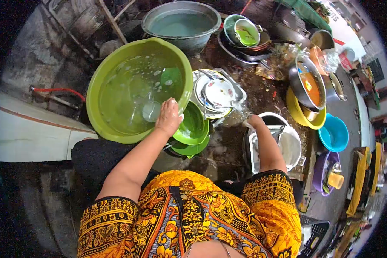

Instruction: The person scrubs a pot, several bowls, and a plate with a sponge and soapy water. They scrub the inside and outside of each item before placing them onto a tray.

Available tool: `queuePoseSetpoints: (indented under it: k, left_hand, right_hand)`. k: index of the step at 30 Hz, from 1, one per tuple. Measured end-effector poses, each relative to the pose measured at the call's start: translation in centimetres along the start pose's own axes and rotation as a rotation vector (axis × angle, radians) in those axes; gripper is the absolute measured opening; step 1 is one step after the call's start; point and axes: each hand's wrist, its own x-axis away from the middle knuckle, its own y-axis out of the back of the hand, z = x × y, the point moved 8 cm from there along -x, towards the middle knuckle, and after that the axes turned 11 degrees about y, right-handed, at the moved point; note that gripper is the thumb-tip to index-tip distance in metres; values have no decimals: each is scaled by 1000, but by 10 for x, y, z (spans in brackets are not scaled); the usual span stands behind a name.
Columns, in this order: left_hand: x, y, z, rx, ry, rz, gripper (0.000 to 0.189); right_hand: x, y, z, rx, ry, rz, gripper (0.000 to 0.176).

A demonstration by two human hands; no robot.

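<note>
My left hand (170, 117) rests at the right rim of a large green basin (94, 101) of soapy water, its fingers together over the edge. In the water lie a green piece (170, 76) and a pale round dish (151, 111). Just right of that hand are green bowls (192, 124). My right hand (255, 122) is above the left edge of a white pot (290, 146) and a metal tray (253, 152); its fingers are partly hidden, and what they hold is unclear. Between my hands, farther off, sits a stack of white plates (219, 92).
A grey tub of water (180, 23) stands beyond the green basin. Stacked bowls and pans (241, 32) are at the back. Along the right are a metal bowl with orange liquid (309, 84), a yellow basin (296, 112), a blue basin (333, 133) and a purple basin (321, 172).
</note>
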Motion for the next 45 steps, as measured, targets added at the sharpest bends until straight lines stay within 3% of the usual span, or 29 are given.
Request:
queuePoseSetpoints:
  k: [2,4,7,9,10,12,14,16,17,20,21,28,29,32,33,34,36,37,38,40,44,45]
  left_hand:
    - [0,0,1,2,29,19,46]
    - [-1,-3,3,5,11,-27,44]
    - [0,-1,0,-6,-44,-50,46]
    - [1,3,-2,-5,-32,-47,47]
    - [1,4,-4,-9,-38,-46,47]
    - [1,6,-4,1,-20,-43,47]
    - [1,6,-5,-6,-16,-35,47]
    - [0,2,-3,-14,-12,-20,47]
    - [0,2,-3,-17,-23,-55,49]
    - [-1,-2,-2,-31,-13,-42,49]
    - [-3,-3,-1,-36,15,-8,47]
    - [-4,-5,-3,-51,22,0,51]
    - [-4,-5,-3,-64,22,-6,51]
    - [-6,-6,-4,-76,28,-14,50]
    - [-5,-6,-4,-73,31,-13,50]
    - [-4,-6,-5,-81,30,-6,50]
    - [-6,-4,-7,-86,31,-10,50]
    - [-6,-4,-7,-93,28,-6,50]
    - [-6,-4,-7,-106,29,-7,49]
    - [-7,-6,-10,-116,23,-8,49]
    - [-8,-6,-7,-113,45,4,48]
    - [-7,-6,-7,-110,43,7,48]
  right_hand:
    - [20,8,3,-187,-55,-93,41]
    - [22,3,10,-240,-88,-131,60]
    - [20,8,48,-218,-45,-122,55]
    - [-1,3,55,-550,36,-377,42]
    - [-23,-17,51,-556,34,-380,42]
    - [-56,-58,45,-1331,-124,-395,32]
    - [-57,-56,62,-1424,-71,-446,34]
    - [-47,-61,60,-1664,-179,-660,30]
    - [-33,-58,58,-1467,-234,-733,28]
    - [-34,-106,45,-1569,-393,-677,31]
    - [-102,-202,-1,-1251,-443,-364,35]
    - [-91,-252,5,-1326,-763,-334,35]
    - [-91,-248,6,-1329,-763,-333,35]
    - [-60,-165,7,-815,-632,-557,36]
    - [-19,-100,41,-768,-625,-523,33]
    - [-18,-103,50,-776,-628,-516,33]
    - [-27,-112,69,-592,-506,-263,26]
    - [-34,-122,81,-457,-370,-21,27]
    - [-19,-119,91,-464,-374,-16,27]
    - [33,-93,96,-493,-660,-348,33]
    - [-63,-245,11,-824,-865,-572,22]
    - [-49,-209,26,-916,-851,-631,21]
